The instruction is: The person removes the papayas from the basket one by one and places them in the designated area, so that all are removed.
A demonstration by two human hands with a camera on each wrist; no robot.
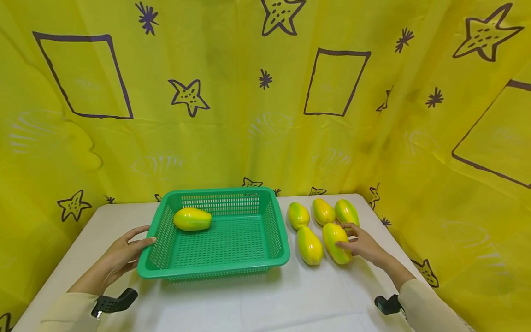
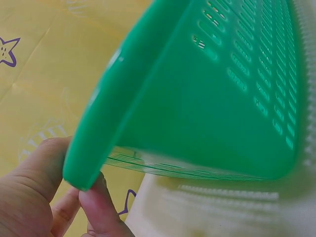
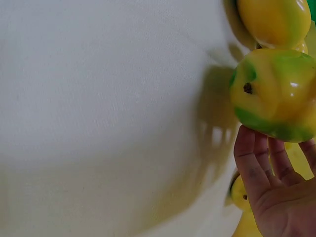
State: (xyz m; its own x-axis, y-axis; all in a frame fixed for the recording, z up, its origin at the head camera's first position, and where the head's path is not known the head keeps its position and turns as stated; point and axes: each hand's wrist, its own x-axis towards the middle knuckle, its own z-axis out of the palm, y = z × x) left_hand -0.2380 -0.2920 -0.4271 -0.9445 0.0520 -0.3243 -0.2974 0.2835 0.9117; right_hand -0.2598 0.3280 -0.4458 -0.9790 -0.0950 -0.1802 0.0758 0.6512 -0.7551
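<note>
A green plastic basket (image 1: 215,271) stands on the table, its side nearest my left hand (image 1: 124,253). That hand holds the basket's rim, thumb on one side and fingers on the other, as the left wrist view shows. One yellow-green papaya (image 1: 192,219) lies inside at the back left. My right hand (image 1: 365,244) touches the right side of the front-right papaya (image 1: 337,243). Its fingers are extended and spread in the right wrist view, with fingertips right at the shiny skin (image 3: 276,94); some fingertips are hidden behind the fruit.
Beside that fruit lies another papaya (image 1: 309,246). Behind them sit more papayas, at left (image 1: 298,216), middle (image 1: 323,211) and right (image 1: 346,211). A white cloth covers the table (image 1: 257,304). Yellow patterned curtains (image 1: 224,138) hang close behind and to the right.
</note>
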